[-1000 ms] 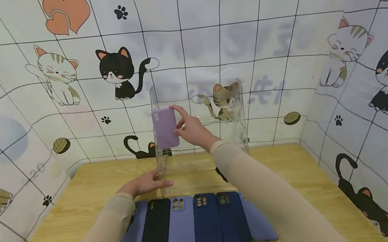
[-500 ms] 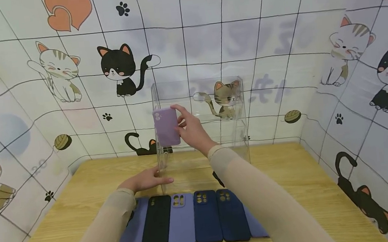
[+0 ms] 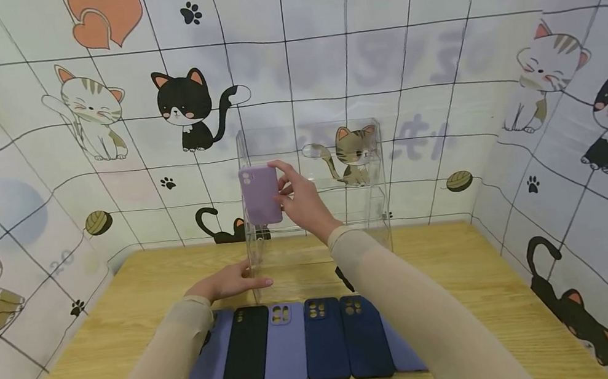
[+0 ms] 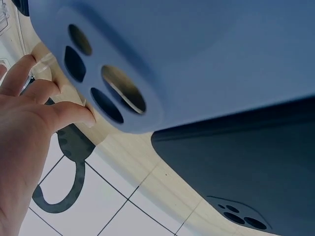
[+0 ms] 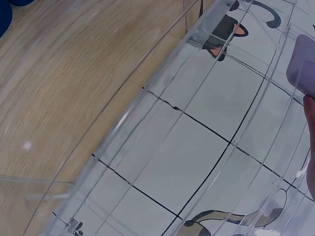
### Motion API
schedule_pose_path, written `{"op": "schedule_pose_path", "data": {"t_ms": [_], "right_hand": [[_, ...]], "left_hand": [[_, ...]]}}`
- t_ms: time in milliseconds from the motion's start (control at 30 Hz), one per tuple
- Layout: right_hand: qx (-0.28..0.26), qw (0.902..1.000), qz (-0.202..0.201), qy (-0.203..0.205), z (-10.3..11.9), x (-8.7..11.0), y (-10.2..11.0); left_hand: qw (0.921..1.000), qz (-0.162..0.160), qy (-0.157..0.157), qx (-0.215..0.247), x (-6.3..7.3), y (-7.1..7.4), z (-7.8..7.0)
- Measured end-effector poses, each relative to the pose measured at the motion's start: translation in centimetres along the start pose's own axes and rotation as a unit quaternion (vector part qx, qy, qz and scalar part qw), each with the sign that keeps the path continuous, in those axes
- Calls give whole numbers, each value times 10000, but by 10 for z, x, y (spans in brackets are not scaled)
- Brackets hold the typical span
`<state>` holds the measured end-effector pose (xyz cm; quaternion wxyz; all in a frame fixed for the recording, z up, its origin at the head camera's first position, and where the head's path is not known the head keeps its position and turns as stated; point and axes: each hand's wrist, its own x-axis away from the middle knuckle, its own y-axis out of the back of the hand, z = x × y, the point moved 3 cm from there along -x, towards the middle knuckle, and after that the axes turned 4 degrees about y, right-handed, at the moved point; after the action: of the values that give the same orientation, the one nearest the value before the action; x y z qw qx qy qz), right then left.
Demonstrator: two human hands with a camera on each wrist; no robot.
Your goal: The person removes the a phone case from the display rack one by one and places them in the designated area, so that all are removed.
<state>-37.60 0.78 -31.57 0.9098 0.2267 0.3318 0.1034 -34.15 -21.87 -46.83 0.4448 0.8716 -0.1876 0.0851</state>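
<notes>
My right hand pinches a lilac phone case by its right edge, index finger at the top corner and thumb lower down. The case is upright, camera holes up, at the upper left part of a clear acrylic display rack. Only a corner of it and part of the hand show in the right wrist view. My left hand holds the rack's lower left side, its thumb reaching across the front edge. In the left wrist view, its fingers bend at a clear edge.
In front of the rack stands a row of phone cases: a black one, a periwinkle one, dark blue ones and others partly behind my sleeves. The wooden table meets a cat-print backdrop at the back and sides.
The lilac phone case has risen very slightly in the right hand's pinch. The left hand stays at the rack's side. The head view has shifted a little.
</notes>
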Motion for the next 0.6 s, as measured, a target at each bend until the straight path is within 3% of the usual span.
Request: {"op": "schedule_pose_path", "data": {"t_ms": [600], "right_hand": [[-219,9997,-64,-34,13,-7,29]], "left_hand": [[9999,46,28,-104,1,2,-2]]}}
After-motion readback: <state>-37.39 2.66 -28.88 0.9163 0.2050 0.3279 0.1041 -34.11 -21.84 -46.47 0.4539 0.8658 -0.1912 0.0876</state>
